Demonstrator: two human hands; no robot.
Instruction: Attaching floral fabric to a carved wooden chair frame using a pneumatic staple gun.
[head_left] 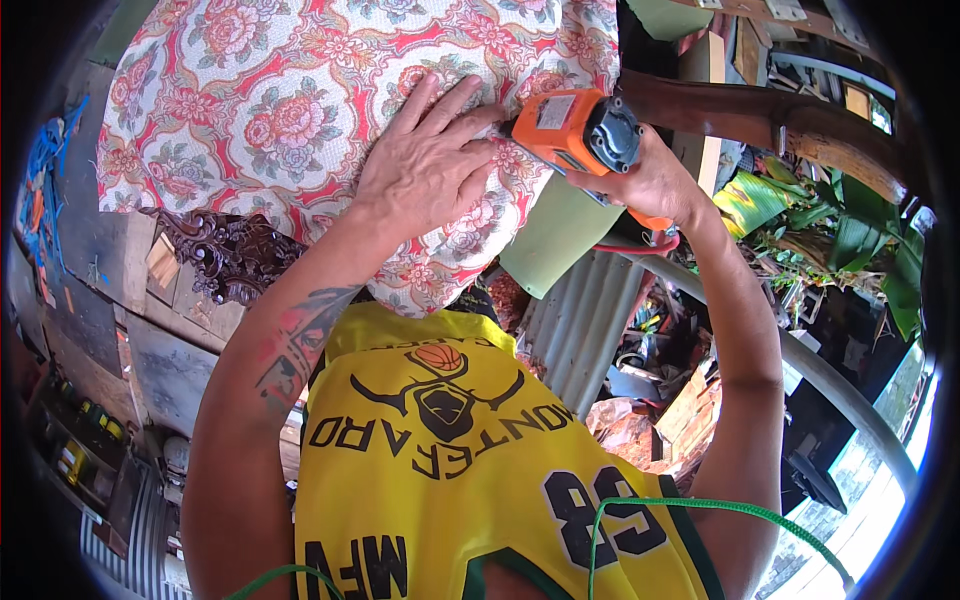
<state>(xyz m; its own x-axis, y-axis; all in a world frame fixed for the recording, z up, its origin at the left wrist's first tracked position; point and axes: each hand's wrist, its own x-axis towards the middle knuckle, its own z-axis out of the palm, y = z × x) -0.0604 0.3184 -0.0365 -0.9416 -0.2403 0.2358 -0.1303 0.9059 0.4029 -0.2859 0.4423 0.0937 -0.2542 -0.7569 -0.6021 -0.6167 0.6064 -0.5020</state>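
A white fabric (pixel 290 125) with red and pink floral medallions is spread before me over a padded, upholstered form. My left hand (pixel 425 165) lies flat on it, fingers apart, pressing the cloth down. An orange and black air staple gun (pixel 562 128) is held in my right hand (pixel 655 185), fingers wrapped round its grip. Its nose points left, down at the fabric just beside my left fingertips; whether it touches the cloth I cannot tell. Dark carved wood (pixel 225 258) shows under the fabric's near left edge. Green padding or sheet (pixel 560 235) hangs below the right edge.
A red hose (pixel 650 246) runs below my right hand. Dark curved wood (pixel 760 115) extends at the far right, above leafy plants (pixel 850 215). Corrugated metal (pixel 585 310) and scattered scraps lie lower right. Blue strips (pixel 45 190) lie at the left. A green cord (pixel 720 508) crosses near me.
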